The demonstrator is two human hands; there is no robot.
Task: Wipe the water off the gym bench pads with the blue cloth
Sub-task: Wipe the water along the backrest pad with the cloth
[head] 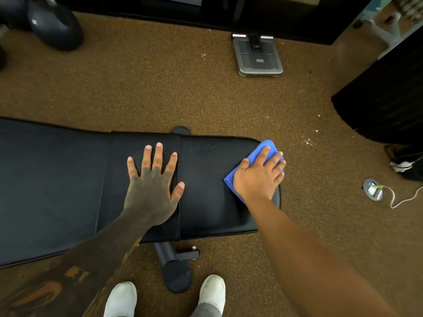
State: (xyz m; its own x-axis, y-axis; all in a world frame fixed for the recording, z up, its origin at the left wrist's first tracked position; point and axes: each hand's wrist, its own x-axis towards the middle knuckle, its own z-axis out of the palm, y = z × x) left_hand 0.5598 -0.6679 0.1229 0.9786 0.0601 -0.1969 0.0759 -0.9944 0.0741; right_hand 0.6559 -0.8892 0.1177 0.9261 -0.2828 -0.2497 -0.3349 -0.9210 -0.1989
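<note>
My left hand [153,179] lies flat and open on the black gym bench [57,184], fingers spread toward twelve o'clock, gripping nothing. The palm sits on the strip where the long back pad meets the seat pad [210,191], and my thumb reaches to three o'clock across the seam. Under the bench at about six o'clock, the black frame foot [177,271] sticks out onto the brown carpet [160,88], and my two white shoes [211,291] stand either side of it.

Further along to three o'clock, the blue cloth [256,154] lies folded on the far end of the seat pad, right at its rounded corner. My right hand [259,175] is pressed down on top of it, fingers laid loosely over the cloth and pointing toward one o'clock, holding it against the pad rather than bunching it up. Blue shows beyond my fingertips and at my wrist side.

On the carpet at one o'clock from the cloth rests a grey scale [258,56]. At three o'clock, well apart from the bench, a round metal floor socket [373,189] has a white cable [402,197] running out of it.
</note>
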